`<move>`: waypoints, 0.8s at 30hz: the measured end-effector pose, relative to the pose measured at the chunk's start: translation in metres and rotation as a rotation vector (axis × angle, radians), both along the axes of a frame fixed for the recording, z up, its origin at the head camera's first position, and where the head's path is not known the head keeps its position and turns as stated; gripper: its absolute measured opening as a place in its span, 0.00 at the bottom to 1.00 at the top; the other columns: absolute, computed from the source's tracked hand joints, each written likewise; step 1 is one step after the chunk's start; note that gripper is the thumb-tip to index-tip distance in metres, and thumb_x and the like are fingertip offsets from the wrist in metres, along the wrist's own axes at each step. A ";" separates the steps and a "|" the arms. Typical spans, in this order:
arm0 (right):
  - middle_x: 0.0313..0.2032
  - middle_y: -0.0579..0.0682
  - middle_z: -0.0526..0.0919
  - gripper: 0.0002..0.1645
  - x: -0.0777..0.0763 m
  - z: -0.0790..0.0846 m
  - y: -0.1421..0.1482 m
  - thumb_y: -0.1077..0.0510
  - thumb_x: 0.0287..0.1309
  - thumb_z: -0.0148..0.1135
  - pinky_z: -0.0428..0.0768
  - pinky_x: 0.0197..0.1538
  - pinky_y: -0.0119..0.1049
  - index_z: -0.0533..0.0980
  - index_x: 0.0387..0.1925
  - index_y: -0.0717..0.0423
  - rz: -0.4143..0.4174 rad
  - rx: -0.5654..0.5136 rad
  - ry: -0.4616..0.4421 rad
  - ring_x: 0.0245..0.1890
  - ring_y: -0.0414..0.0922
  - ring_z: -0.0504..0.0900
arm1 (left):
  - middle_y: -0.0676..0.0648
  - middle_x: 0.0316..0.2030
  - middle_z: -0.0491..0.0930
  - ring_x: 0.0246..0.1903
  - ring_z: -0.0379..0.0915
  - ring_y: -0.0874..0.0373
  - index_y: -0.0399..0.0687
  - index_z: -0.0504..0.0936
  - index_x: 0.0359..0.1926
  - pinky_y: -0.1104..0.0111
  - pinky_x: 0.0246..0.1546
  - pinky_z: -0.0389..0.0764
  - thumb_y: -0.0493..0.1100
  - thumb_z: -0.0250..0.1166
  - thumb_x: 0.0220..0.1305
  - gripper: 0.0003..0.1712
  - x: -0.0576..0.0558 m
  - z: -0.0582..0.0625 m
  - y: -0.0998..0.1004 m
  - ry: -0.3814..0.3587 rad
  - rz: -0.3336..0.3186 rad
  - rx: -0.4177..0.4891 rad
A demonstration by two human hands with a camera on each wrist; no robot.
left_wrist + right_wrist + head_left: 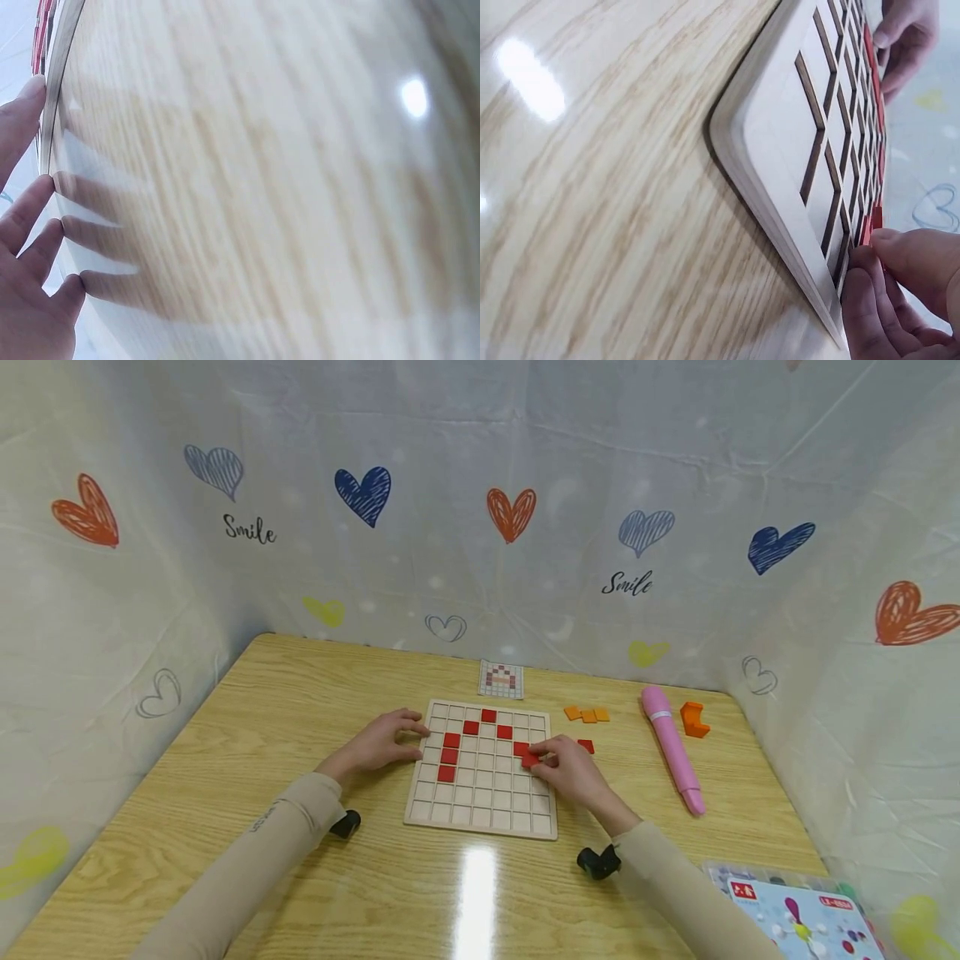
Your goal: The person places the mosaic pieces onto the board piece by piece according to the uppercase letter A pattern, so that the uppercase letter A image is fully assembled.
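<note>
A wooden grid board [472,817] lies on the table, with several red square tiles [447,773] set in its cells in an arch shape. Thumb and fingers of my right hand [572,770] pinch a red tile [530,760] over the right side of the board, just below another red tile [521,748]. In the right wrist view the pinched tile [877,216] shows at the fingertips. At the board's left edge, my left hand [381,742] rests with spread fingers, its fingertips touching the rim. The left wrist view shows these fingers [34,244] against the edge.
Behind the board lies a pattern card [501,680]. To the right are a loose red tile [587,746], several orange tiles [588,716], a pink pen-shaped stick [673,750] and an orange block [694,720]. A clear box with a printed label [802,914] sits at the front right.
</note>
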State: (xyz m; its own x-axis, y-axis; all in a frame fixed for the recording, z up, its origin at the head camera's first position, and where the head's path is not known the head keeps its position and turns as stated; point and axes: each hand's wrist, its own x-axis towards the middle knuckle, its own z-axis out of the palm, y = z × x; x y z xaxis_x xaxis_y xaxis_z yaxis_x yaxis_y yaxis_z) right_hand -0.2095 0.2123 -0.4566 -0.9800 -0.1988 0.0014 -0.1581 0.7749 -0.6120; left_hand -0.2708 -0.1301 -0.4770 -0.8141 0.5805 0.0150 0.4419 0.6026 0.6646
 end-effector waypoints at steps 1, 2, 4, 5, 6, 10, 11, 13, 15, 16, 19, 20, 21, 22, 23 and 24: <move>0.46 0.53 0.81 0.16 0.000 -0.001 -0.001 0.62 0.56 0.70 0.81 0.49 0.44 0.83 0.48 0.59 0.003 -0.006 -0.008 0.41 0.45 0.80 | 0.32 0.67 0.64 0.70 0.48 0.32 0.39 0.81 0.56 0.41 0.69 0.52 0.42 0.68 0.63 0.21 0.000 0.000 0.000 -0.004 0.001 0.001; 0.46 0.53 0.81 0.16 0.000 -0.002 -0.002 0.62 0.56 0.70 0.81 0.49 0.43 0.83 0.47 0.59 0.004 -0.012 -0.019 0.41 0.45 0.80 | 0.32 0.67 0.64 0.70 0.48 0.32 0.39 0.81 0.56 0.41 0.69 0.51 0.42 0.68 0.63 0.21 0.000 0.000 0.000 -0.006 0.003 0.001; 0.46 0.52 0.81 0.15 -0.001 -0.004 -0.003 0.63 0.56 0.70 0.82 0.48 0.43 0.83 0.46 0.59 0.004 -0.016 -0.025 0.40 0.44 0.81 | 0.32 0.67 0.63 0.70 0.47 0.32 0.39 0.80 0.56 0.41 0.69 0.51 0.42 0.67 0.64 0.21 0.000 0.000 0.000 -0.009 0.003 0.000; 0.45 0.52 0.81 0.14 -0.001 -0.005 -0.004 0.64 0.55 0.70 0.82 0.48 0.42 0.83 0.46 0.59 0.009 -0.014 -0.022 0.40 0.43 0.80 | 0.32 0.67 0.63 0.70 0.47 0.32 0.39 0.80 0.57 0.41 0.69 0.51 0.42 0.67 0.64 0.21 0.000 0.000 0.000 -0.009 0.004 -0.001; 0.45 0.52 0.82 0.14 -0.001 -0.005 -0.004 0.64 0.55 0.70 0.82 0.47 0.42 0.83 0.45 0.59 0.014 -0.015 -0.020 0.39 0.43 0.80 | 0.32 0.67 0.63 0.70 0.48 0.33 0.39 0.80 0.57 0.41 0.69 0.51 0.42 0.67 0.64 0.21 0.000 0.000 0.000 -0.009 0.005 -0.001; 0.42 0.51 0.82 0.13 -0.003 -0.007 -0.006 0.64 0.55 0.70 0.81 0.45 0.41 0.84 0.44 0.59 0.041 0.020 0.013 0.38 0.43 0.78 | 0.32 0.67 0.63 0.70 0.48 0.33 0.40 0.80 0.57 0.41 0.69 0.52 0.42 0.67 0.64 0.21 0.000 0.000 0.000 -0.007 0.004 -0.005; 0.41 0.50 0.82 0.13 -0.003 -0.007 -0.007 0.64 0.55 0.70 0.81 0.44 0.40 0.84 0.44 0.59 0.046 0.028 0.019 0.37 0.43 0.78 | 0.32 0.67 0.63 0.70 0.48 0.33 0.40 0.80 0.57 0.41 0.69 0.52 0.42 0.67 0.64 0.21 0.000 0.000 0.000 -0.007 0.005 -0.006; 0.40 0.50 0.80 0.12 -0.003 -0.007 -0.008 0.64 0.55 0.70 0.80 0.44 0.39 0.84 0.43 0.59 0.049 0.042 0.026 0.37 0.43 0.77 | 0.32 0.67 0.63 0.70 0.48 0.33 0.40 0.80 0.57 0.41 0.69 0.52 0.42 0.67 0.64 0.22 0.000 0.001 0.000 -0.005 0.003 -0.008; 0.39 0.50 0.80 0.12 -0.003 -0.007 -0.009 0.64 0.55 0.70 0.80 0.42 0.38 0.84 0.43 0.59 0.051 0.046 0.033 0.36 0.43 0.76 | 0.33 0.68 0.63 0.71 0.48 0.33 0.40 0.80 0.57 0.42 0.69 0.52 0.42 0.67 0.64 0.22 0.000 0.001 0.001 -0.010 0.006 -0.010; 0.38 0.50 0.80 0.11 -0.003 -0.007 -0.009 0.64 0.55 0.70 0.79 0.42 0.37 0.84 0.42 0.59 0.054 0.048 0.037 0.36 0.43 0.76 | 0.32 0.68 0.63 0.70 0.48 0.33 0.40 0.80 0.57 0.41 0.69 0.52 0.42 0.67 0.64 0.21 0.000 0.001 0.001 -0.007 0.004 -0.012; 0.37 0.49 0.79 0.11 -0.003 -0.009 -0.010 0.64 0.55 0.70 0.78 0.40 0.36 0.84 0.42 0.59 0.056 0.050 0.040 0.34 0.42 0.75 | 0.32 0.67 0.63 0.70 0.49 0.33 0.40 0.80 0.57 0.41 0.69 0.52 0.42 0.67 0.64 0.21 0.001 0.001 0.001 -0.001 0.004 -0.017; 0.37 0.49 0.79 0.11 -0.003 -0.010 -0.011 0.64 0.55 0.70 0.78 0.40 0.35 0.84 0.42 0.59 0.058 0.053 0.041 0.34 0.42 0.74 | 0.32 0.67 0.63 0.70 0.49 0.33 0.39 0.80 0.56 0.42 0.69 0.53 0.42 0.68 0.64 0.21 0.001 0.001 0.001 -0.002 0.005 -0.017; 0.37 0.49 0.79 0.11 -0.003 -0.010 -0.011 0.64 0.55 0.70 0.77 0.39 0.35 0.84 0.42 0.59 0.060 0.058 0.040 0.34 0.42 0.74 | 0.32 0.67 0.64 0.70 0.49 0.33 0.39 0.80 0.56 0.42 0.69 0.53 0.42 0.68 0.64 0.21 0.001 0.001 0.001 -0.001 0.005 -0.016; 0.36 0.48 0.79 0.11 -0.003 -0.011 -0.011 0.64 0.55 0.70 0.77 0.39 0.35 0.84 0.42 0.59 0.061 0.063 0.042 0.33 0.42 0.73 | 0.32 0.67 0.64 0.70 0.50 0.33 0.39 0.81 0.56 0.41 0.69 0.53 0.42 0.68 0.64 0.21 0.001 0.001 0.001 -0.001 0.004 -0.013; 0.36 0.48 0.79 0.11 -0.003 -0.011 -0.011 0.63 0.55 0.70 0.76 0.39 0.34 0.84 0.42 0.58 0.060 0.072 0.042 0.33 0.42 0.73 | 0.32 0.67 0.64 0.70 0.50 0.33 0.39 0.81 0.56 0.41 0.69 0.53 0.42 0.68 0.63 0.21 0.001 0.001 0.001 -0.004 0.005 -0.012; 0.36 0.47 0.79 0.11 -0.003 -0.011 -0.011 0.63 0.55 0.70 0.76 0.39 0.35 0.84 0.43 0.58 0.061 0.079 0.043 0.33 0.42 0.72 | 0.32 0.67 0.64 0.70 0.49 0.33 0.39 0.80 0.56 0.41 0.69 0.52 0.42 0.68 0.63 0.21 0.001 0.001 0.001 -0.005 0.006 -0.012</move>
State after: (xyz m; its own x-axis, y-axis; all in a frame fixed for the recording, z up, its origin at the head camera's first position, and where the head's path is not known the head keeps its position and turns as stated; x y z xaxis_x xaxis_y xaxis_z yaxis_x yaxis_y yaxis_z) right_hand -0.2125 0.2011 -0.4678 -0.9654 -0.2596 0.0253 -0.2316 0.8087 -0.5407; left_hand -0.2700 -0.1287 -0.4758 -0.8174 0.5760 0.0037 0.4349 0.6129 0.6597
